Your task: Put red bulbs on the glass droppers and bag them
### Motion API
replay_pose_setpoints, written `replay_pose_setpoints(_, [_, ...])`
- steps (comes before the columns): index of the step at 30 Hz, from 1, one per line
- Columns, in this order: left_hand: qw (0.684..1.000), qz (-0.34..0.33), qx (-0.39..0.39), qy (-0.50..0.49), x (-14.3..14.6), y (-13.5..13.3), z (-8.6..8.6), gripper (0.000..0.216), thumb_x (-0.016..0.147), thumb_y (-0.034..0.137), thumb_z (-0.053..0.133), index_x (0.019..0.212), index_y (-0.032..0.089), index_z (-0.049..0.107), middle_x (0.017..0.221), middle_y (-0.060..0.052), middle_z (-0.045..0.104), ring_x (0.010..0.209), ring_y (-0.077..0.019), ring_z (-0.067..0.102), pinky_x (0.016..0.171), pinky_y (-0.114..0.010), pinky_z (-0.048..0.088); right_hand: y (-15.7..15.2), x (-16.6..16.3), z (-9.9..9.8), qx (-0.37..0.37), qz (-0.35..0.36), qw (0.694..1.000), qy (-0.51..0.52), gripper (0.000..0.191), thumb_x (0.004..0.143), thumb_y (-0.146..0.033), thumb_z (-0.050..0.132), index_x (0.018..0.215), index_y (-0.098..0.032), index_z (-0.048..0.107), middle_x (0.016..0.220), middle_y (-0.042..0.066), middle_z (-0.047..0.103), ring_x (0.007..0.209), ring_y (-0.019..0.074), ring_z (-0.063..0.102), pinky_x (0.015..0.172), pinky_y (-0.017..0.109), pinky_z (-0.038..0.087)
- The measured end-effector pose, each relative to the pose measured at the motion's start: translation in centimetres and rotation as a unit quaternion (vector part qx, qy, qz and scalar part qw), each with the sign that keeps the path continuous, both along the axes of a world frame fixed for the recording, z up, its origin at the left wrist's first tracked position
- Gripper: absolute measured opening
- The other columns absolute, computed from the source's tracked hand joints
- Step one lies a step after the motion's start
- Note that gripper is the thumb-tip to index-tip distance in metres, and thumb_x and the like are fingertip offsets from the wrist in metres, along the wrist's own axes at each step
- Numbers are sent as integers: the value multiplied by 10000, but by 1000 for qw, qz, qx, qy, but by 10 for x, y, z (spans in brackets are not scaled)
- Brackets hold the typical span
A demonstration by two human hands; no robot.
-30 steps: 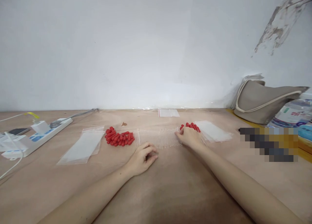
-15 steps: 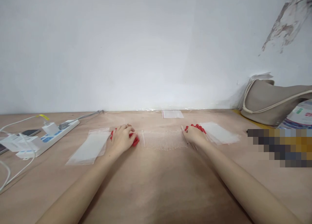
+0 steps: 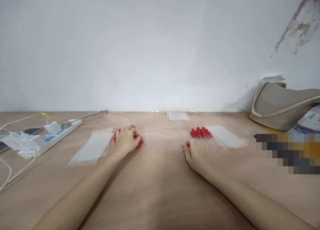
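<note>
My left hand [image 3: 127, 140] rests over a pile of red rubber bulbs [image 3: 140, 144], its fingers spread and bent over them. Part of that pile is hidden beneath the palm and fingers. Between my hands lies a row of thin clear tubes [image 3: 163, 143], side by side. At the right end of this row, my right hand [image 3: 196, 155] is closed, thumb and forefinger pinching at the end of a tube. Just beyond it lie several droppers [image 3: 201, 133], clear tubes with red bulbs on their far ends.
Clear plastic bags lie in a left stack [image 3: 91, 148] and a right stack [image 3: 227, 136]. A single small zip bag [image 3: 178, 116] is near the wall. Far left are a power strip [image 3: 58, 136] with chargers and cables, and a phone [image 3: 31, 132]. A grey bag [image 3: 277, 106] sits back right.
My right hand has come back from the red-bulbed droppers to the near ends of the clear tubes, uncovering the droppers. My left hand has stayed over the bulbs.
</note>
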State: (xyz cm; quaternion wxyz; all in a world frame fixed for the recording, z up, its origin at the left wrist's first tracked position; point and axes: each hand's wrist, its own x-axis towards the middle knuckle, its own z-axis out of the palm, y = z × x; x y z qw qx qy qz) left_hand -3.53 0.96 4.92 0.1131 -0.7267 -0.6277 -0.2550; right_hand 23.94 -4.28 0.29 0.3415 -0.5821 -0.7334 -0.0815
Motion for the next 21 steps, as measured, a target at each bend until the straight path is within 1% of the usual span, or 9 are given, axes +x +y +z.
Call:
replay_pose_setpoints(3, [998, -15, -19, -57, 2, -4, 12, 122, 728, 273, 533, 671, 169, 506, 758, -58, 572, 773, -210, 509, 703, -341, 368, 3, 2, -1, 21, 41, 998, 43, 238, 854, -318, 309, 735, -182, 464, 722, 90, 553, 694, 201, 516, 620, 316, 383])
replay_pose_setpoints(5, [992, -47, -32, -110, 7, -9, 14, 122, 766, 284, 489, 717, 173, 472, 727, -34, 562, 683, -171, 520, 624, -292, 383, 2, 2, 0, 4, 70, 996, 54, 227, 852, -315, 327, 754, -177, 479, 721, 86, 565, 692, 191, 529, 629, 307, 399])
replay_pose_setpoints(6, [988, -75, -36, -132, 11, -12, 11, 128, 789, 297, 462, 744, 177, 458, 708, -19, 556, 637, -153, 518, 592, -274, 383, 1, 1, 1, -8, 94, 994, 53, 222, 852, -312, 336, 770, -177, 492, 720, 80, 574, 687, 184, 537, 628, 300, 405])
replay_pose_setpoints(8, [974, -154, -42, -164, 24, -22, 0, 133, 822, 306, 423, 787, 179, 441, 688, 2, 546, 602, -131, 516, 567, -251, 388, -2, -1, 0, -20, 151, 987, 42, 217, 854, -301, 344, 850, -174, 521, 734, 68, 597, 697, 177, 553, 650, 299, 417])
replay_pose_setpoints(10, [953, -232, -70, -183, 38, -32, -17, 127, 826, 302, 437, 804, 177, 443, 704, 4, 554, 627, -125, 527, 573, -237, 403, -4, -3, -2, -12, 203, 979, 31, 246, 862, -277, 338, 977, -167, 525, 785, 70, 621, 737, 174, 565, 691, 308, 420])
replay_pose_setpoints(12, [933, -280, -94, -205, 50, -39, -34, 144, 815, 315, 473, 839, 173, 472, 722, -1, 570, 648, -123, 536, 584, -230, 421, -5, -4, -4, -1, 237, 971, 14, 271, 867, -248, 335, 1043, -170, 525, 827, 76, 631, 768, 170, 566, 719, 315, 411])
replay_pose_setpoints(14, [926, -291, -96, -220, 57, -42, -44, 178, 801, 324, 507, 897, 173, 508, 776, -14, 591, 695, -128, 548, 623, -236, 435, -5, -5, -5, -3, 253, 967, -1, 266, 868, -229, 340, 1018, -180, 553, 841, 75, 632, 783, 165, 561, 728, 314, 398])
replay_pose_setpoints(16, [930, -284, -82, -219, 59, -40, -48, 189, 794, 329, 522, 902, 176, 545, 792, -19, 601, 715, -135, 550, 641, -245, 435, -5, -5, -4, -8, 254, 967, -4, 257, 865, -222, 347, 985, -183, 571, 839, 70, 631, 791, 162, 555, 733, 312, 385])
replay_pose_setpoints(21, [932, -297, -71, -194, 57, -35, -44, 171, 793, 328, 530, 840, 173, 584, 753, -10, 598, 685, -131, 538, 623, -242, 416, -3, -8, -3, -12, 261, 965, -16, 244, 860, -206, 353, 962, -165, 571, 833, 64, 634, 753, 150, 551, 734, 309, 352])
